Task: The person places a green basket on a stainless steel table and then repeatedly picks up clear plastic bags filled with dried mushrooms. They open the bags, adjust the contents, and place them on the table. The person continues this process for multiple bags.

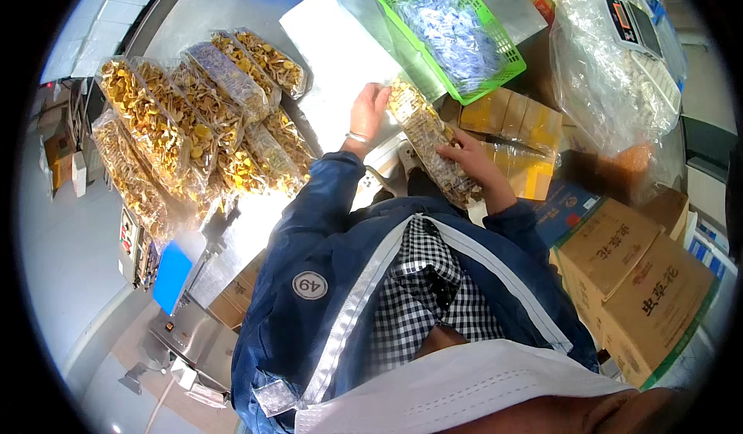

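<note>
Held over the metal table's front edge is a long clear plastic bag (426, 138) packed with dried yellow-brown food pieces. My left hand (370, 113), with a bracelet at its wrist, pinches the bag's far end. Along its near half, my right hand (473, 158) grips the side. To the left, several similar filled bags (197, 126) lie stacked in rows on the table. A bright green plastic basket (514, 77) stands just beyond the held bag. Small clear-and-blue sachets (450, 30) fill it.
A white sheet (331, 45) lies on the metal table (186, 13). At right are taped cardboard cartons (511, 120), more cartons (650, 294), a large clear plastic bag (592, 68) and a digital scale (644, 30). A blue-topped device (173, 271) stands at the left edge.
</note>
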The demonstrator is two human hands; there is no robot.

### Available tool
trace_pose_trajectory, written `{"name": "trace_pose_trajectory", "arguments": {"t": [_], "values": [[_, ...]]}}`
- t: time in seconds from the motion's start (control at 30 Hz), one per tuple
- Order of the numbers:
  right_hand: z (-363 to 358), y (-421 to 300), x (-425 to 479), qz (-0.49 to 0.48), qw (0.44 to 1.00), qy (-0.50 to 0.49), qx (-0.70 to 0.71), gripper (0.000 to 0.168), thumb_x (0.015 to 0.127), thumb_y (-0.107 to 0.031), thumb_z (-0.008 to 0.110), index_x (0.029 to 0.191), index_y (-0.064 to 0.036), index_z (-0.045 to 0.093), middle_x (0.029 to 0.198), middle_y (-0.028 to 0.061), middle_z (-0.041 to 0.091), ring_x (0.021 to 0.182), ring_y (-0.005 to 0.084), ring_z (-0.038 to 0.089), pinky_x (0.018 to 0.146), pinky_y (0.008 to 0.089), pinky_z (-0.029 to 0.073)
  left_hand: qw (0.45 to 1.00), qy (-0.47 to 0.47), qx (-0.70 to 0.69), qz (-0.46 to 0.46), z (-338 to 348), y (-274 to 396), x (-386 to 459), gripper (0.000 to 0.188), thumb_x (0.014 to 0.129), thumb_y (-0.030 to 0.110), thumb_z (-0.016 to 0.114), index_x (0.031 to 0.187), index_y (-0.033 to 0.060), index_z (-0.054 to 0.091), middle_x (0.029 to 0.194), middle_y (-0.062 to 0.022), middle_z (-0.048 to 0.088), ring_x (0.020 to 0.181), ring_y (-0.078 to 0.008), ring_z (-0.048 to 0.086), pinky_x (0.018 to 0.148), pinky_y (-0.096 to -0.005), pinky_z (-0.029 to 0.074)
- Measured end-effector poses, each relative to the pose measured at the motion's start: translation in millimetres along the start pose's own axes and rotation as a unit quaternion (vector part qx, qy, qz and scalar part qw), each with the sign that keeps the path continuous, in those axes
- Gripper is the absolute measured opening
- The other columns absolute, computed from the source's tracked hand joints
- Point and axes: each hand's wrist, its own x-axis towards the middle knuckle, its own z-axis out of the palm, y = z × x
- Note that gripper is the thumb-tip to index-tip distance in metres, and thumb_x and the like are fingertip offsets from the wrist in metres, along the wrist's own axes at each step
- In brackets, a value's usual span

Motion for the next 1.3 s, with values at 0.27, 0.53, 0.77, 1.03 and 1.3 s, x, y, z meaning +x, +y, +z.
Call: {"name": "trace_pose_trajectory", "arguments": {"t": [0.27, 0.53, 0.77, 1.03, 1.3], "values": [[7.8, -9.3, -11.9, -0.002, 0.996, -0.003, 0.087, 0.048, 0.089, -0.015, 0.070, 0.133, 0.000, 0.057, 0.111, 0.0024, 0.066, 0.096, 0.0101, 0.059, 0.086, 0.0258, 0.048, 0.971, 0.042, 0.186, 0.145, -22.3, 6.9, -2.5, 0.012, 0.095, 0.016, 0.061, 0.096, 0.0041, 0.061, 0.081, -0.0218, 0.068, 0.075, -0.0407, 0.067, 0.066, -0.0462, 0.055], [16.0, -0.8, -10.6, -0.027, 0.997, 0.045, 0.047, 0.054, 0.088, -0.015, 0.071, 0.136, 0.001, 0.055, 0.118, 0.0057, 0.066, 0.103, 0.0127, 0.060, 0.090, 0.0274, 0.048, 0.972, -0.022, 0.223, 0.076, -19.5, 28.4, -17.1, 0.027, 0.094, 0.018, 0.057, 0.109, 0.0032, 0.041, 0.078, -0.0253, 0.065, 0.073, -0.0452, 0.064, 0.063, -0.0531, 0.049], [33.4, -6.8, -15.2, -0.134, 0.923, 0.141, -0.331, 0.063, 0.090, -0.025, 0.066, 0.145, -0.005, 0.046, 0.125, 0.0246, 0.062, 0.113, 0.0371, 0.061, 0.095, 0.0415, 0.048, 0.994, 0.016, 0.106, 0.037, -8.7, 36.8, -28.3, 0.047, 0.096, 0.009, 0.049, 0.141, 0.0077, 0.035, 0.076, -0.0265, 0.065, 0.070, -0.0462, 0.064, 0.060, -0.0536, 0.049], [49.3, 2.4, -13.4, -0.127, 0.886, 0.136, -0.425, 0.068, 0.088, -0.027, 0.065, 0.149, -0.009, 0.040, 0.112, 0.0235, 0.063, 0.101, 0.0427, 0.061, 0.085, 0.0492, 0.050, 0.985, 0.001, 0.174, -0.013, -18.2, 12.6, -31.1, 0.023, 0.089, 0.009, 0.055, 0.109, 0.0023, 0.047, 0.073, -0.0196, 0.068, 0.068, -0.0422, 0.066, 0.061, -0.0515, 0.052], [55.6, -3.4, -12.5, -0.150, 0.838, 0.149, -0.503, 0.068, 0.087, -0.025, 0.065, 0.148, -0.007, 0.040, 0.110, 0.0176, 0.062, 0.100, 0.0374, 0.060, 0.083, 0.0471, 0.051, 0.927, 0.019, 0.362, 0.092, -28.3, 26.6, -27.0, 0.015, 0.088, 0.024, 0.062, 0.084, 0.0107, 0.058, 0.081, -0.0108, 0.066, 0.066, -0.0327, 0.067, 0.057, -0.0447, 0.054]]}}
